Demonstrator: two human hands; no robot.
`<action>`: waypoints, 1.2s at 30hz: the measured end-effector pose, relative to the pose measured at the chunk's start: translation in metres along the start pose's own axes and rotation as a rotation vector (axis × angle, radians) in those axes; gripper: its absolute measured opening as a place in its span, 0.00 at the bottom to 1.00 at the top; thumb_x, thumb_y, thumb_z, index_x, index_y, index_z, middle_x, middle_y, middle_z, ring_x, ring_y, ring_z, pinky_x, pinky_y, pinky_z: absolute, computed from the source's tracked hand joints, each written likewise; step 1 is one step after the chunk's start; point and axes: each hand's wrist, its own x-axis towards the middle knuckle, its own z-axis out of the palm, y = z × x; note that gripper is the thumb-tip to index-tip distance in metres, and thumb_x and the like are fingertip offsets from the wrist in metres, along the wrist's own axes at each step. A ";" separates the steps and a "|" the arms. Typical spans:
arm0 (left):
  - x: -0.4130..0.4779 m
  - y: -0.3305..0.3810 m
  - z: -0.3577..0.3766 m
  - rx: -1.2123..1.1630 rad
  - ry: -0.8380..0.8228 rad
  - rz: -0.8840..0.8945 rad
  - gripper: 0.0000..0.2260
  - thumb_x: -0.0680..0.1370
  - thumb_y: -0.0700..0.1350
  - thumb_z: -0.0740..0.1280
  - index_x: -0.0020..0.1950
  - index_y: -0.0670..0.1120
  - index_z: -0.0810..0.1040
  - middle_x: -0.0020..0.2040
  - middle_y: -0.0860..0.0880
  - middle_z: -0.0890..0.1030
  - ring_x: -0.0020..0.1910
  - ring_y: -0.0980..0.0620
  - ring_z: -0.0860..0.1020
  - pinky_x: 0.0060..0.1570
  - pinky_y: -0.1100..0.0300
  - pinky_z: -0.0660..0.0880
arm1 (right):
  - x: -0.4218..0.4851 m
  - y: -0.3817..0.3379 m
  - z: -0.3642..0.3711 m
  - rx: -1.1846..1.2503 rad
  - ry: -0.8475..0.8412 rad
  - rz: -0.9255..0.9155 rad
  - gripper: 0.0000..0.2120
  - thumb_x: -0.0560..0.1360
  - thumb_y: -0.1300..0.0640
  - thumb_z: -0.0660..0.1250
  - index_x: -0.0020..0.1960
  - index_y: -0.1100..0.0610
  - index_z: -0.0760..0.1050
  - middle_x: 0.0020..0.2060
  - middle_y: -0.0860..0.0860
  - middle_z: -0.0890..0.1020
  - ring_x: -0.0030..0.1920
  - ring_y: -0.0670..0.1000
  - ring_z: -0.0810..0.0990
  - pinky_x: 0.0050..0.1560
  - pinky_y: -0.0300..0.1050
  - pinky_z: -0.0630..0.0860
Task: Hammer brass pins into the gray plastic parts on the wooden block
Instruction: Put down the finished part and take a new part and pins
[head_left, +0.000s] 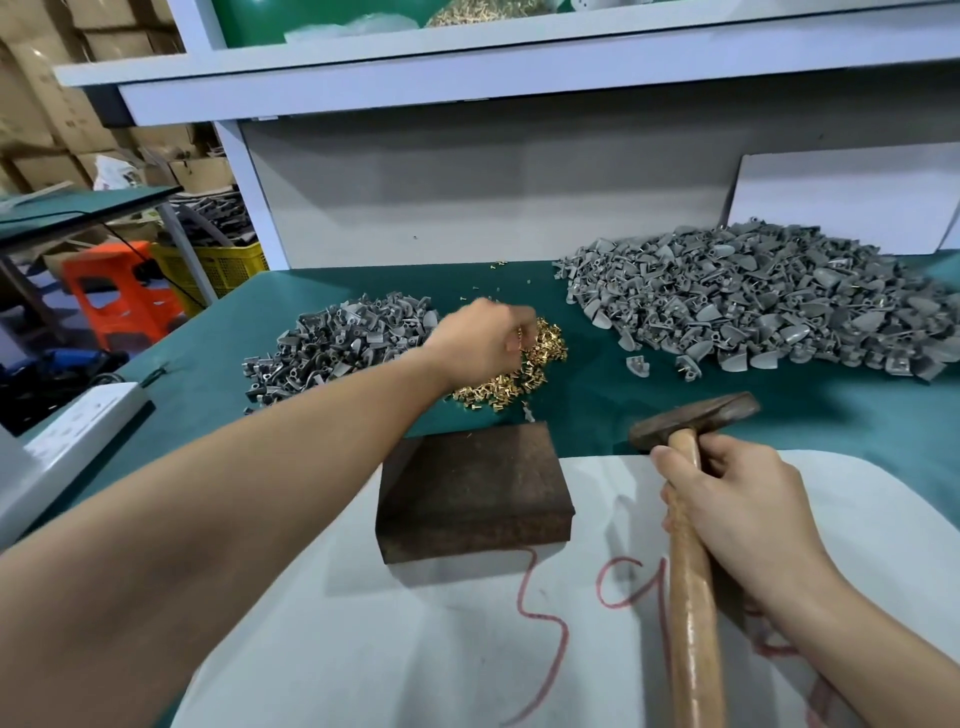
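A dark brown wooden block (475, 486) sits in front of me with nothing on its top. Beyond it lies a heap of brass pins (540, 348). My left hand (480, 340) reaches over that heap, fingers curled down and pinching brass pins. My right hand (743, 504) grips the wooden handle of a hammer (693, 421), whose dark head hangs to the right of the block. A small pile of gray plastic parts (332, 348) lies left of the pins. A much larger pile of gray parts (769, 301) spreads at the right, some with pins in them.
The bench has a green mat (587, 384), and a white cloth (415, 649) with red marks covers its near part. A white box (67, 441) stands at the left edge. Shelving rises behind. An orange stool (122, 291) and yellow crate (218, 267) stand off to the left.
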 end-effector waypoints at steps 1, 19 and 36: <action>-0.001 -0.005 -0.006 -0.054 0.042 -0.042 0.08 0.75 0.34 0.65 0.49 0.45 0.78 0.43 0.50 0.81 0.42 0.53 0.79 0.47 0.54 0.79 | 0.000 0.000 0.000 -0.002 0.000 0.002 0.13 0.72 0.54 0.67 0.34 0.63 0.75 0.29 0.59 0.81 0.34 0.61 0.81 0.41 0.51 0.78; -0.085 -0.119 -0.065 0.173 -0.232 -0.281 0.09 0.75 0.43 0.71 0.53 0.52 0.82 0.36 0.58 0.81 0.36 0.61 0.78 0.36 0.73 0.68 | -0.002 0.005 0.001 -0.095 0.011 0.002 0.16 0.71 0.49 0.67 0.33 0.60 0.75 0.25 0.54 0.80 0.34 0.59 0.80 0.39 0.50 0.75; -0.076 -0.092 -0.043 0.127 -0.075 -0.294 0.04 0.75 0.39 0.67 0.42 0.47 0.80 0.38 0.48 0.84 0.34 0.54 0.79 0.37 0.64 0.76 | -0.003 -0.004 -0.001 -0.099 -0.010 -0.001 0.15 0.73 0.53 0.67 0.33 0.61 0.75 0.27 0.57 0.80 0.34 0.60 0.81 0.42 0.56 0.76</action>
